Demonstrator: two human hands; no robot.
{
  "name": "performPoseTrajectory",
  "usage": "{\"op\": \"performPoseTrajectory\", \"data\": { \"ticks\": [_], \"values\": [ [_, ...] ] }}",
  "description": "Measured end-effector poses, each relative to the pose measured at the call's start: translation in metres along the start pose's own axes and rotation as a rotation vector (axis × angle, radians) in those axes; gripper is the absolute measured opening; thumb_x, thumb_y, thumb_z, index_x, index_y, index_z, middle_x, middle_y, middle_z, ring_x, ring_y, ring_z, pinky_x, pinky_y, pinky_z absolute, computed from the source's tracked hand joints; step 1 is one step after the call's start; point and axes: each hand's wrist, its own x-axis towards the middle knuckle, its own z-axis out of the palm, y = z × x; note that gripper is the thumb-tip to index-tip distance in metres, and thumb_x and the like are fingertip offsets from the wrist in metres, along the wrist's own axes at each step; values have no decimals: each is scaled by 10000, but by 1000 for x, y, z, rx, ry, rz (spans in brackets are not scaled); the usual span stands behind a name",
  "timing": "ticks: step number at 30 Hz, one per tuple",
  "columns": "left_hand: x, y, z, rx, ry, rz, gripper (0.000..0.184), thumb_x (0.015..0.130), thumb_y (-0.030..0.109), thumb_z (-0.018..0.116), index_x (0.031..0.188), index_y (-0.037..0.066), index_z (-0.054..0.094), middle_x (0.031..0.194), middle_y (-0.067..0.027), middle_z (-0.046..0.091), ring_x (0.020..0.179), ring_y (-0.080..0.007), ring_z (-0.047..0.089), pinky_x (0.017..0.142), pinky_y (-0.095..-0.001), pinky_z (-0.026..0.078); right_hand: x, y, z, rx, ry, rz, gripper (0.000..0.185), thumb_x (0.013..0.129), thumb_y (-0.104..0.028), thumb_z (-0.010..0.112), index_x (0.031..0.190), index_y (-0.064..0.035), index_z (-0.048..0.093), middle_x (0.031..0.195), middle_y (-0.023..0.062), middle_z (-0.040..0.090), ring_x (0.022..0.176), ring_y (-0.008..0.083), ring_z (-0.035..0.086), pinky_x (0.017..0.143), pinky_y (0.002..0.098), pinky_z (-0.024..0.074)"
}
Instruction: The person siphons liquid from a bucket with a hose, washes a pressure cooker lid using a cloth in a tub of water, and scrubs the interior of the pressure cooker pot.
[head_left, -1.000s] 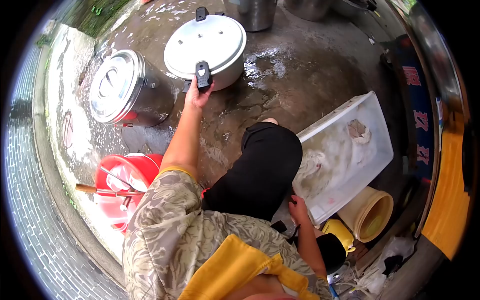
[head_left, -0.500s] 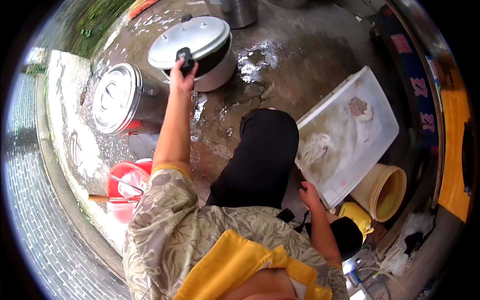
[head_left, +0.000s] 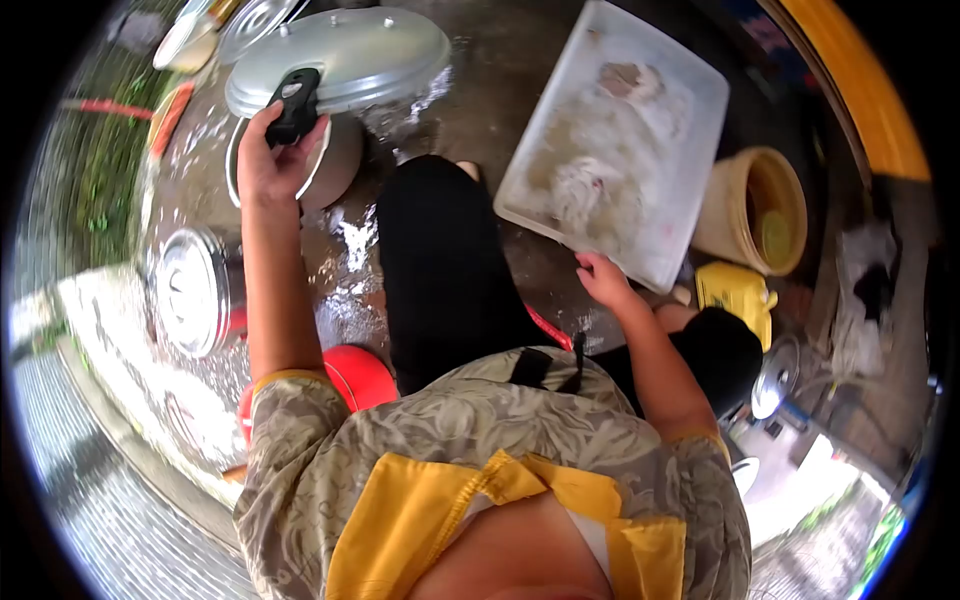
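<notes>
My left hand [head_left: 278, 155] grips the black handle of a large silver lid [head_left: 350, 58]. The lid is raised and tilted above a round metal pot [head_left: 338, 165], whose rim and inside partly show below it. My right hand [head_left: 602, 277] is beside the near edge of a white plastic tub [head_left: 512, 205], fingers curled; whether anything is in them is too small to tell. Inside the tub lie whitish cloths [head_left: 588, 190] in cloudy, sudsy water.
A lidded steel pot [head_left: 192, 292] stands at left, above a red bucket [head_left: 362, 378]. Right of the tub are a tan bucket [head_left: 715, 215] and a yellow container [head_left: 735, 298]. The ground is wet. My knee [head_left: 430, 230] is between my hands.
The lid has come up off the pot in my left hand. The view has turned, so the pot appears further left and the tub higher up. My right hand remains near the tub.
</notes>
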Motion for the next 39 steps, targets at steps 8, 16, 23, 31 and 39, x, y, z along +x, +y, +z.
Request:
{"op": "performPoseTrajectory", "data": {
  "ticks": [8, 16, 23, 31, 39],
  "values": [
    [-31, -92, 120, 470, -370, -311, 270, 739, 205, 636, 928, 22, 576, 843, -77, 633, 791, -201, 604, 663, -358, 488, 4, 32, -13, 320, 169, 110, 262, 800, -162, 584, 1036, -48, 588, 940, 133, 621, 871, 287, 596, 782, 358, 475],
    [-4, -212, 196, 633, -410, -293, 342, 649, 157, 676, 942, 10, 582, 710, -33, 583, 646, -133, 549, 531, -246, 379, 96, 87, -21, -269, -220, 95, 293, 756, -195, 591, 995, -26, 605, 1006, 177, 604, 927, 330, 582, 817, 354, 467],
    [4, -250, 202, 703, -528, -274, 479, 684, 42, 615, 1135, -63, 494, 825, -100, 601, 737, -176, 598, 680, -273, 477, 189, 91, 5, -344, -73, 126, 606, 672, -339, 677, 1187, -68, 507, 1378, 100, 300, 1286, 305, 261, 926, 539, 359],
    [22, -252, 218, 748, -283, -324, 412, 751, 104, 629, 1121, -4, 483, 916, -87, 564, 811, -155, 574, 687, -288, 462, 189, 143, 68, -516, -115, 368, 486, 737, -386, 647, 1146, -143, 548, 1200, 125, 506, 1128, 298, 490, 868, 441, 448],
    [10, -287, 206, 535, -452, -246, 468, 686, 21, 665, 1090, -1, 430, 941, -101, 528, 822, -185, 564, 707, -295, 489, 105, 127, -40, 573, 104, 495, 483, 672, -113, 655, 1128, -26, 522, 1016, 116, 607, 940, 223, 585, 800, 321, 483]
  ]
}}
